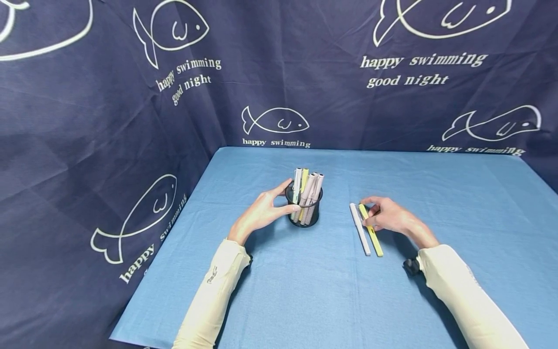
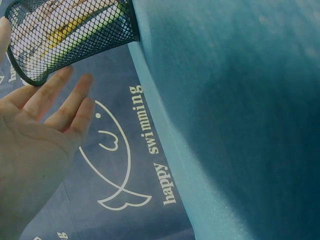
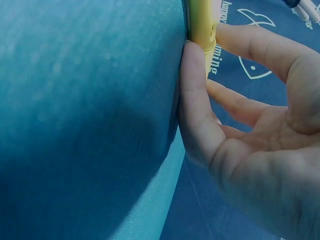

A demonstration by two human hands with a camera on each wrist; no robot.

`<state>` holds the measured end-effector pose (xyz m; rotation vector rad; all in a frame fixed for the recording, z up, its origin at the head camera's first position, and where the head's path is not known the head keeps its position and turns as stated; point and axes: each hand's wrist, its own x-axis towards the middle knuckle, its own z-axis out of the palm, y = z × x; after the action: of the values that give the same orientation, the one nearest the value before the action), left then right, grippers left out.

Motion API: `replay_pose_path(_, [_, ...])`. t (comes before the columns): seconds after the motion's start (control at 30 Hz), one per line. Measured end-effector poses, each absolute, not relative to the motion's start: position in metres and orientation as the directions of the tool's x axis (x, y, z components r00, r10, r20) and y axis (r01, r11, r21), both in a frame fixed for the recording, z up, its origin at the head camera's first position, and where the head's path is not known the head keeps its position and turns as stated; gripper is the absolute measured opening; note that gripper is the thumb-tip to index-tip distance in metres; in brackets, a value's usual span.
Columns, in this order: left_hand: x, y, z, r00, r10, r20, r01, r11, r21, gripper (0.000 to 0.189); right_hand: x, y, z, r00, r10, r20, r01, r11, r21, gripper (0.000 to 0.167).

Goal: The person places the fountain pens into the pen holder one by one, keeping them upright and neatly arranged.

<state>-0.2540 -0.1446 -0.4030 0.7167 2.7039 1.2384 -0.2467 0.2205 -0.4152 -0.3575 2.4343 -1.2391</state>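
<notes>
A black mesh pen holder (image 1: 316, 213) stands upright on the blue cloth, with several white, pale pink and yellow-green pens (image 1: 308, 186) in it. My left hand (image 1: 260, 211) holds it near the rim, thumb on the near side and a finger behind. From the left wrist, the mesh cup (image 2: 75, 37) shows between thumb and fingers. To the right, my right hand (image 1: 389, 215) pinches a yellow pen (image 1: 376, 245) that lies on the cloth. Just left of it lies a whitish pen (image 1: 361, 231). The right wrist view shows thumb and fingers on the yellow pen (image 3: 201, 22).
Blue cloth (image 1: 305, 291) covers the table. A dark navy curtain (image 1: 340, 111) with white fish drawings and lettering hangs behind it and along the left side. A dark wrist device (image 1: 411, 266) sits at the right cuff.
</notes>
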Motion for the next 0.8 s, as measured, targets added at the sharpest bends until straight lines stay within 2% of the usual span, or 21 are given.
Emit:
replay_pose_path(0.37, [-0.2537, -0.1456, -0.4027, -0.89, 0.442, 0.109, 0.371, 0.566, 0.736, 0.085, -0.2467, 0.22, -0.4144, -0.897, -0.381, -0.223, -0.05, 0.59, -0.806, 0.065])
replay_pose_path(0.8, [-0.2537, -0.1443, -0.4028, -0.889, 0.445, 0.108, 0.373, 0.568, 0.734, 0.086, -0.2442, 0.2279, -0.4158, -0.91, -0.36, -0.206, 0.007, 0.482, -0.876, 0.063])
